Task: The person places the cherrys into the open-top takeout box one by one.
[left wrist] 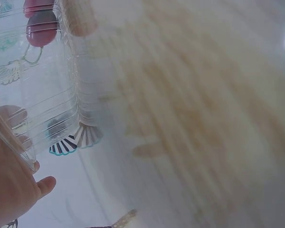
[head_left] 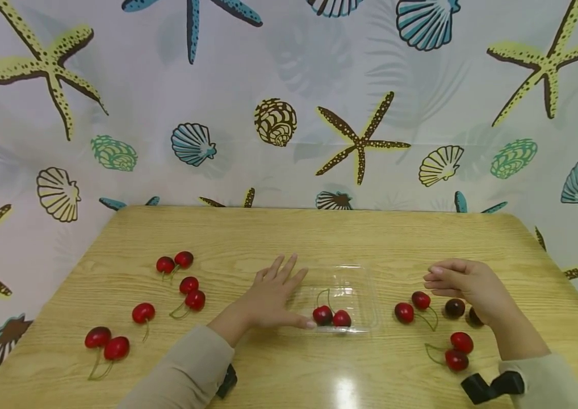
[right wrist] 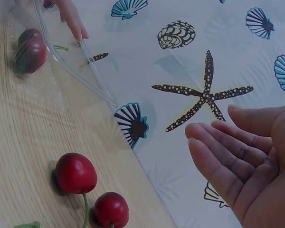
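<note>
Nearest the front edge of the wooden table [head_left: 289, 238], toward its right corner, lies a joined pair of red cherries [head_left: 457, 351]; toward the left corner, another stemmed pair [head_left: 107, 344]; the left hand [head_left: 273, 295] lies flat with fingers straight and spread, its thumb touching the front left wall of the clear plastic tray [head_left: 357, 278] at the table's middle, gripping nothing; two red cherries [head_left: 332, 317] sit in the tray's front left corner; the right hand [head_left: 465, 284] hovers relaxed and empty, fingers gently bent, above a dark cherry [head_left: 455, 308] and beside two red ones [head_left: 413, 307]; further left, single and paired cherries [head_left: 174, 262] scatter toward the back; behind the back edge hangs a seashell-print curtain [head_left: 360, 136].
</note>
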